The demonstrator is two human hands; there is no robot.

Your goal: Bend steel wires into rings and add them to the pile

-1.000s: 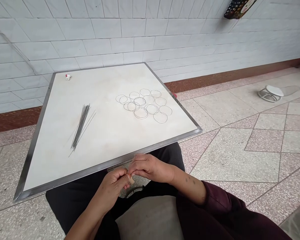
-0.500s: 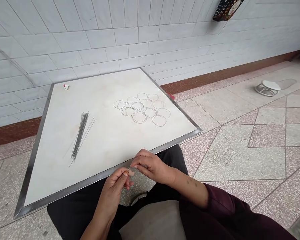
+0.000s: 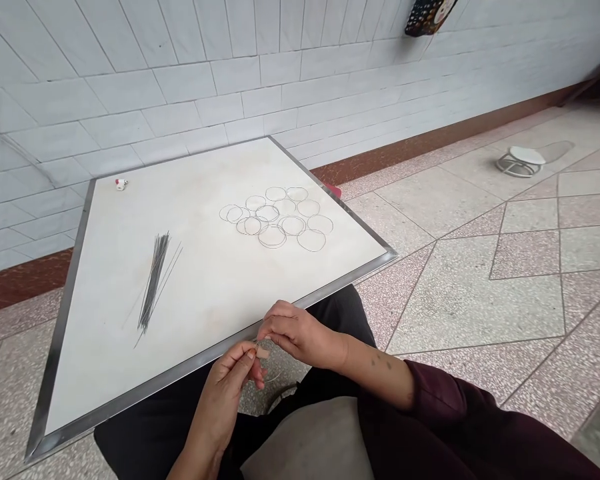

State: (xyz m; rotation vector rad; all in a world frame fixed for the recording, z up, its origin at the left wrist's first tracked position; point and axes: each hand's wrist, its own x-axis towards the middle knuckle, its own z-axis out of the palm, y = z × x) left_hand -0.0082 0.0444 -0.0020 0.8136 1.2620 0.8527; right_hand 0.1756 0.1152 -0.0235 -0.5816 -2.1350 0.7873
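Note:
My left hand is closed, its thumb and forefinger pinching a thin wire just off the table's front edge. A curved stretch of that wire shows below the fingers. Close beside it, my right hand pinches the wire near its end; the fingertips almost meet the left ones. A small tan piece shows at the left fingertips; what it is I cannot tell. On the white table lie a bundle of straight wires at the left and several overlapping wire rings at the right.
A small white and red object sits in the table's far left corner. The table has a metal edge. A low round stool stands on the tiled floor at the right. A dark patterned item hangs on the wall.
My right hand has shifted slightly in toward the left fingertips, still pinching the wire. The whole view has tilted a little; the rings and the bundle lie as before.

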